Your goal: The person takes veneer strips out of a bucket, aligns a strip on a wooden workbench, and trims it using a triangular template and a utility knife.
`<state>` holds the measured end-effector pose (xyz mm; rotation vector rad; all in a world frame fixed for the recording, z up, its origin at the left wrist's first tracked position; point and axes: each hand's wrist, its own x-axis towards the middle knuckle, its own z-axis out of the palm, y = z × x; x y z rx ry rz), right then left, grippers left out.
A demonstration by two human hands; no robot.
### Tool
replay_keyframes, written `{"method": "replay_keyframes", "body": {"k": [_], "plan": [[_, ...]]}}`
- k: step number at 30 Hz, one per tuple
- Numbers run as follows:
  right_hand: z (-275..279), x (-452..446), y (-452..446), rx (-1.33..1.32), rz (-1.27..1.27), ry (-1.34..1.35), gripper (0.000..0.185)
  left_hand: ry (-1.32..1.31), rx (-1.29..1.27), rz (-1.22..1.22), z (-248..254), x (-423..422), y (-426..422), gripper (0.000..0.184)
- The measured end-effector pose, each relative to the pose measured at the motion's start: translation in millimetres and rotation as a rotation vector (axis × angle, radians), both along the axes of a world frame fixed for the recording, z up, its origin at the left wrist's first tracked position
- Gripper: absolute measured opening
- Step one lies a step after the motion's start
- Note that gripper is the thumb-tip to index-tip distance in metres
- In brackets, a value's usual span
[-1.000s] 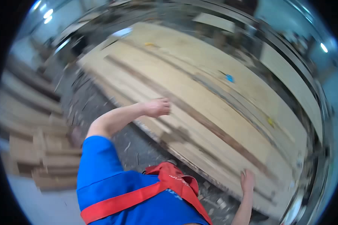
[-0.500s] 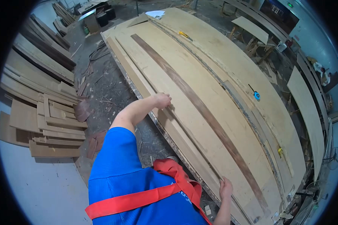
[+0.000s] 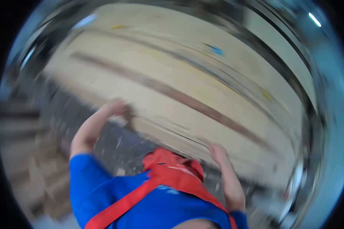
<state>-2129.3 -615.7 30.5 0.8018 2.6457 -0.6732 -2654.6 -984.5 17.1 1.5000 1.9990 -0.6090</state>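
The view is smeared by motion. My left hand (image 3: 119,106) is closed at the near edge of the big worktable, its fingers curled over a long pale wooden strip (image 3: 160,132). Farther right, my right hand (image 3: 218,153) is closed on the same strip, beside a thin dark line along its far side. Exact fingertip contact is blurred on both hands. Beyond them, a dark brown wooden strip (image 3: 168,91) lies lengthwise across the pale panel (image 3: 141,101), touched by neither hand.
On the far part of the table lie a blue tape measure (image 3: 216,50), a yellow-handled knife (image 3: 117,26) and a small yellow object (image 3: 266,94). Blurred stacked boards (image 3: 38,164) stand at the left. A pale sheet (image 3: 279,42) is past the far side.
My view has swung, so the table lies more crosswise. My hands appear closer together, the left one shifted left and the right one higher in view. The brown strip still lies on the panel.
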Motion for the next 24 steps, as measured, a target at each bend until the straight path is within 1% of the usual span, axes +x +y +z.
{"method": "replay_keyframes", "body": {"k": [1, 2, 3, 4, 5, 6, 8, 10, 11, 13, 14, 17, 18, 19, 20, 21, 22, 23, 24], "plan": [[4.4, -6.7, -2.0, -0.018, 0.026, -0.047, 0.026, -0.028, 0.195, -0.002, 15.0, 11.0, 3.1, 0.036], [8.3, -8.4, -7.0, -0.01, 0.021, 0.068, 0.026, -0.126, 0.276, 0.021, 13.3, 15.7, 10.9, 0.047], [16.0, -6.6, -9.4, -0.016, 0.067, -0.075, 0.026, -0.188, 0.194, 0.058, 5.1, 23.7, 17.7, 0.049], [-32.8, -0.1, -8.6, -0.019, 0.065, 0.045, 0.025, -0.209, 0.233, 0.072, 8.8, 37.9, 24.6, 0.049], [-20.7, 0.7, -11.9, -0.002, 0.062, 0.058, 0.025, -0.296, 0.196, 0.018, 19.9, 56.2, 41.5, 0.048], [-17.5, 4.9, -17.6, 0.011, 0.038, 0.095, 0.026, -0.378, 0.222, 0.037, 40.1, 82.6, 54.1, 0.061], [-12.6, 7.7, -20.6, 0.046, 0.003, 0.151, 0.027, -0.202, 0.432, -0.176, 17.0, 98.6, 48.8, 0.074], [-9.3, 8.5, -24.0, 0.0, 0.029, 0.123, 0.029, -0.229, 0.417, -0.175, 27.9, 117.8, 54.8, 0.083], [-8.3, 11.1, -24.7, 0.014, 0.005, 0.131, 0.029, -0.225, 0.425, -0.202, 34.8, 126.4, 57.7, 0.083], [-15.9, 13.7, -26.7, -0.064, 0.012, 0.08, 0.026, -0.143, 0.339, -0.175, 43.3, 136.9, 60.8, 0.084], [-19.9, 12.4, -28.8, -0.104, 0.022, 0.059, 0.025, -0.134, 0.346, -0.191, 46.0, 138.5, 63.7, 0.084], [-12.5, 13.9, -37.4, -0.067, -0.026, 0.026, 0.026, -0.078, 0.28, -0.165, 48.0, 146.1, 64.8, 0.088], [-18.3, 17.1, -40.6, -0.055, -0.051, 0.036, 0.027, -0.054, 0.31, -0.121, 41.7, 148.4, 62.3, 0.088], [-25.6, 20.1, -41.2, -0.029, -0.044, 0.058, 0.028, -0.059, 0.235, -0.127, 33.7, 149.5, 62.7, 0.09], [-32.4, 22.4, -42.7, -0.054, -0.097, 0.069, 0.028, -0.061, 0.174, -0.117, 29.0, 145.8, 63.9, 0.093], [-26.5, 24.1, -41.8, 0.018, -0.069, 0.113, 0.027, -0.017, 0.243, -0.022, 26.9, 146.4, 61.8, 0.093], [-28.2, 25.0, -41.1, -0.021, -0.137, 0.165, 0.027, 0.021, 0.266, -0.087, 24.2, 152.7, 58.4, 0.097], [-32.8, 27.0, -38.1, 0.005, -0.089, 0.113, 0.029, 0.052, 0.275, -0.167, 20.7, 156.2, 57.6, 0.101], [-32.8, 26.7, -36.7, -0.008, -0.101, 0.137, 0.03, 0.069, 0.308, -0.116, 20.4, 156.6, 57.6, 0.101]]}}
